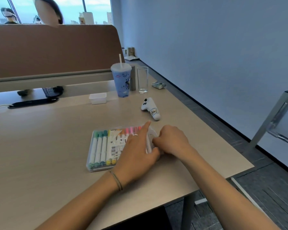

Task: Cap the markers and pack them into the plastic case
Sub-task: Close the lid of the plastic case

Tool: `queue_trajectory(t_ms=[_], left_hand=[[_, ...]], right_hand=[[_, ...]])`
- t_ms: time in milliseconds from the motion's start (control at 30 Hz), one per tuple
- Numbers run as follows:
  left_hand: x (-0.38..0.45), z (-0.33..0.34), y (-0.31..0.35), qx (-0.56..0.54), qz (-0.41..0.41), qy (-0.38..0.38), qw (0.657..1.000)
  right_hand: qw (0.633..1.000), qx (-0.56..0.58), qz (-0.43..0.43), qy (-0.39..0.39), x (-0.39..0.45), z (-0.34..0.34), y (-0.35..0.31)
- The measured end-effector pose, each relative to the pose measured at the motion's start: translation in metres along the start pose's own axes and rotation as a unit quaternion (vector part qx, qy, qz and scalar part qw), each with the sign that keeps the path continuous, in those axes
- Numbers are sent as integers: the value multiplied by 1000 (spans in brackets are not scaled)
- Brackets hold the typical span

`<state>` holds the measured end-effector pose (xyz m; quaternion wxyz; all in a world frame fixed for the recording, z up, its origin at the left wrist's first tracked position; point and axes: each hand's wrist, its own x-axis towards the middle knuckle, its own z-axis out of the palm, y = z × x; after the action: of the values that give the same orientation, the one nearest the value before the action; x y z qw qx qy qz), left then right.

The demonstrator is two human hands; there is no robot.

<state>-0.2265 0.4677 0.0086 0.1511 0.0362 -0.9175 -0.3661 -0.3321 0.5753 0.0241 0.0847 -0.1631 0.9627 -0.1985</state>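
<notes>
- Beige desk (48, 138) beside a pale blue wall; we see a brown partition (56, 50) behind it.
- Our left hand (136, 155) lies spread over the plastic case (96, 146), hiding its right half; the index finger points forward.
- Our right hand (171, 140) is curled at the case's right edge, pinching something white we cannot identify.
- Capped markers (99, 145) fill the case: green, yellow, orange and pink caps show.
- Behind stand a blue lidded cup (122, 80) with a straw, an empty glass (142, 79) and a small white tub (98, 98).
</notes>
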Motion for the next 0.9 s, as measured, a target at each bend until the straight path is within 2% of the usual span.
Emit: queue_trajectory(t_ms=[100, 267, 400, 500, 667, 800, 900], left_hand=[[6, -17, -4, -59, -19, 38, 997], [21, -56, -14, -82, -5, 134, 988], [37, -98, -32, -72, -23, 183, 980], [41, -129, -44, -103, -47, 179, 977], [36, -173, -46, -235, -38, 154, 959], [31, -192, -54, -239, 4, 161, 958], [25, -197, -58, -230, 22, 170, 958]], right_hand=[[1000, 14, -4, 7, 2, -5, -10], [991, 98, -57, 68, 7, -31, -42], [981, 118, -115, 105, 14, -62, -86], [972, 84, -176, 127, 14, -78, -122], [953, 36, -267, 138, 4, -84, -161], [939, 33, -313, 137, 0, -80, -169], [927, 95, -343, 120, -3, -79, -163]])
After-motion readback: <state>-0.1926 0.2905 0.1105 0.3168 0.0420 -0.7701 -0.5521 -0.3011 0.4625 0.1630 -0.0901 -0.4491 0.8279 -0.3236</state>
